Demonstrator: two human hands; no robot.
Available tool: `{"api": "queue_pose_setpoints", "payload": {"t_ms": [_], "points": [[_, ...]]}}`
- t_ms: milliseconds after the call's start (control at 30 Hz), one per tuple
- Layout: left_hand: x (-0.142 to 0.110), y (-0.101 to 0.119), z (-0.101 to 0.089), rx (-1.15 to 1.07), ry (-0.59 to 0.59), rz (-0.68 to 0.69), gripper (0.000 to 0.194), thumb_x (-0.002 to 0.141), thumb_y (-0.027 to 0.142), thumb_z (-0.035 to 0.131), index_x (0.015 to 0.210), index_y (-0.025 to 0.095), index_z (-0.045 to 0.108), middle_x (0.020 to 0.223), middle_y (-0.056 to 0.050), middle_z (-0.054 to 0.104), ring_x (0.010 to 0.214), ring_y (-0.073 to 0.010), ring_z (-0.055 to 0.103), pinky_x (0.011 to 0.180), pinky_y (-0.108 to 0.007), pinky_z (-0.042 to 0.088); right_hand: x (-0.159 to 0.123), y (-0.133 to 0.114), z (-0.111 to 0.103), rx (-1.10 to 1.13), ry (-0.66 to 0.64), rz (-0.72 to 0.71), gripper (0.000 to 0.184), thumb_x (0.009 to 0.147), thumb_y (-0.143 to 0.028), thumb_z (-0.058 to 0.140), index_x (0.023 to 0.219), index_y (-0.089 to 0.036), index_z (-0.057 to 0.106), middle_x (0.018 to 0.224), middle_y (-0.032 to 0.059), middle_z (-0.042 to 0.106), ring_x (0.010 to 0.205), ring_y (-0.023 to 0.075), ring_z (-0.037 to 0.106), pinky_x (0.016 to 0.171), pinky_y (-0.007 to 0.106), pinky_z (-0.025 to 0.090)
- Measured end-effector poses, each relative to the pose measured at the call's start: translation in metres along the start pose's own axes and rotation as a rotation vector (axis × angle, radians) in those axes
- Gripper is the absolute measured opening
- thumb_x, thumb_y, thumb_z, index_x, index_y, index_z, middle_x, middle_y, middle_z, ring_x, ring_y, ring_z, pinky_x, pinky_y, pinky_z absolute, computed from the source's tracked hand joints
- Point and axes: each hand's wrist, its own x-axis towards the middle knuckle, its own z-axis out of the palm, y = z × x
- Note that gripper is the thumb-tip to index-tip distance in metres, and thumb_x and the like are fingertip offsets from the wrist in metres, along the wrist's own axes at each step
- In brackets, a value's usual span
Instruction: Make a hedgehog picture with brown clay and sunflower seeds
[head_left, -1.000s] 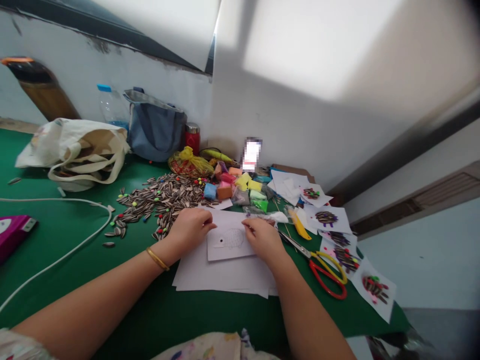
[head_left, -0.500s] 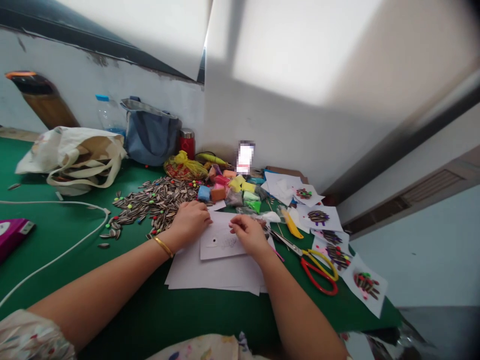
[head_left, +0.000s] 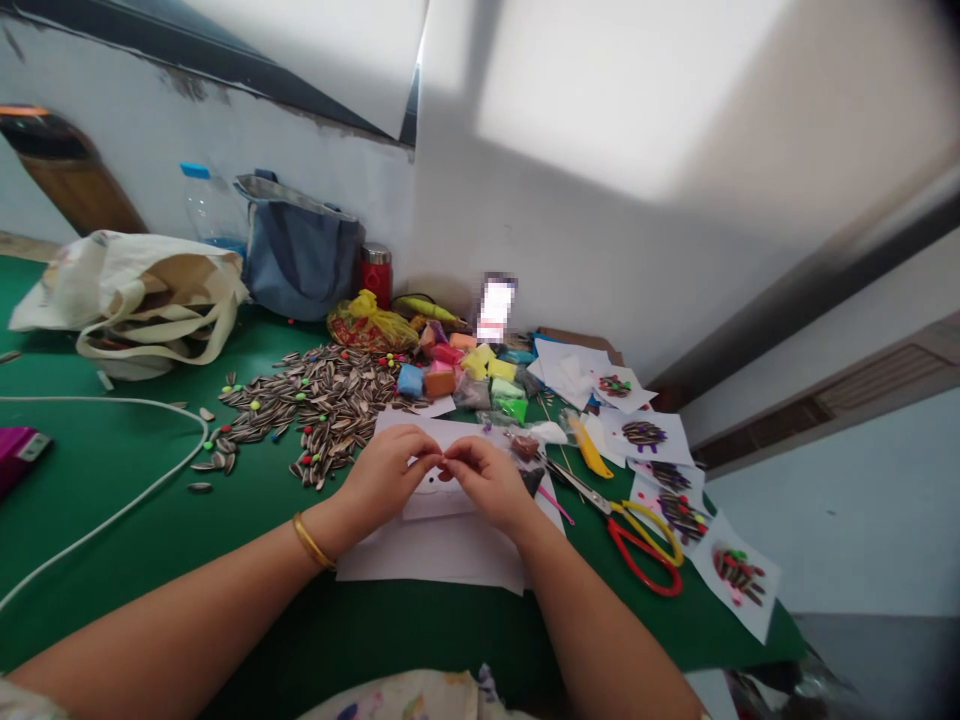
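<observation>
My left hand [head_left: 390, 470], with a gold bangle on its wrist, has thumb and fingertips pinched together. Its tips meet those of my right hand [head_left: 487, 480], also closed in a pinch. Whatever lies between the fingertips is too small and covered to make out. Both hands are over a white paper sheet [head_left: 420, 508] with a small black dot on it, partly hidden by my fingers. That sheet rests on more white paper [head_left: 450, 555]. Left of my left hand spreads a heap of striped sunflower seeds [head_left: 330, 400] mixed with small coloured bits.
Wrapped coloured clay blocks [head_left: 440, 383] lie behind my hands. Scissors [head_left: 645, 545] with red and yellow handles and a yellow cutter [head_left: 590, 447] lie to the right, beside seed-decorated cards [head_left: 739, 575]. A white cable [head_left: 135, 495] curves at left. Bags [head_left: 304, 260] and a phone [head_left: 495, 305] stand behind.
My left hand has come off the sheet's upper left edge and moved right to meet my right hand. My right hand has shifted slightly left, and their fingertips now touch. The view has shifted slightly.
</observation>
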Motion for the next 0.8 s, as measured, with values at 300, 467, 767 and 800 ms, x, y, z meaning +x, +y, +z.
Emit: {"api": "queue_pose_setpoints", "payload": {"t_ms": [300,467,767,800], "points": [[-0.013,0.001,0.0,-0.019,-0.012,0.045,0.015,0.095,0.03,0.054,0.089,0.019,0.061,0.091,-0.003,0.063,0.092,-0.0197,0.055,0.086,-0.035,0.042,-0.005,-0.014,0.004,-0.284,0.061,-0.123,0.007,0.087,-0.026,0.063,0.083,-0.02,0.062,0.077,-0.0004,0.066,0.072,0.0137,0.06,0.067,0.025,0.046],[-0.013,0.0,-0.001,-0.021,-0.046,0.048,0.017,0.097,0.027,0.049,0.084,0.019,0.058,0.088,-0.003,0.06,0.089,-0.0194,0.053,0.082,-0.034,0.042,-0.006,-0.014,0.006,-0.3,0.037,-0.16,0.005,0.088,-0.024,0.059,0.085,-0.02,0.062,0.08,0.0003,0.065,0.075,0.0142,0.06,0.07,0.025,0.046],[-0.013,-0.002,0.001,0.098,-0.07,0.108,0.022,0.097,0.027,0.046,0.08,0.019,0.055,0.084,-0.004,0.06,0.084,-0.0206,0.053,0.079,-0.035,0.042,-0.007,-0.012,0.006,-0.488,0.016,-0.282,0.005,0.086,-0.022,0.058,0.083,-0.021,0.063,0.079,0.0004,0.065,0.074,0.0149,0.058,0.071,0.027,0.044],[-0.013,-0.002,0.001,0.102,-0.075,0.115,0.023,0.097,0.028,0.046,0.079,0.019,0.056,0.083,-0.004,0.06,0.083,-0.0204,0.053,0.078,-0.035,0.042,-0.007,-0.013,0.006,-0.5,0.019,-0.291,0.006,0.085,-0.022,0.058,0.082,-0.021,0.063,0.078,0.0004,0.064,0.073,0.015,0.058,0.071,0.027,0.043]]}}
